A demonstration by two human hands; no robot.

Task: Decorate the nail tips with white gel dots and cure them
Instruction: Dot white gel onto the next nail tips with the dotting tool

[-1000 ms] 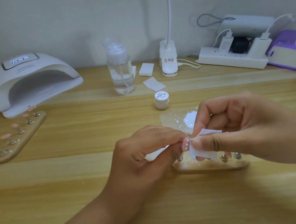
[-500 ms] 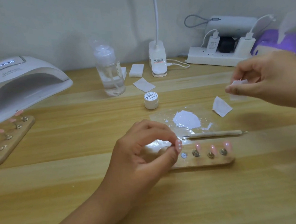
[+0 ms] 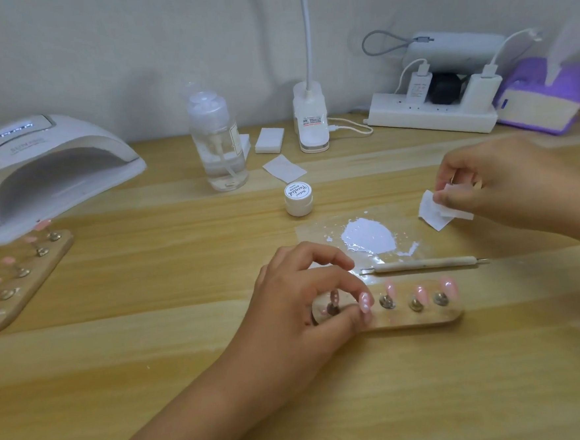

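Lower centre, the left hand [image 3: 297,298] pinches a dotted tip [image 3: 365,302] over the holder [image 3: 426,317]; at right, the right hand [image 3: 495,178] pinches a wipe [image 3: 432,211]. The jar lid [image 3: 295,190] reads "Painted", upper-left lamp [image 3: 48,168] "SUN". Wooden tabletop [image 3: 152,332], grey wall [image 3: 115,43].

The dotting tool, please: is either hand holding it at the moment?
No, the dotting tool lies flat on the table, gripped by neither the left hand nor the right hand.

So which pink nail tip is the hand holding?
The white-dotted pink nail tip pinched by the left hand, over the near wooden holder; the three plain tips right of it stand untouched.
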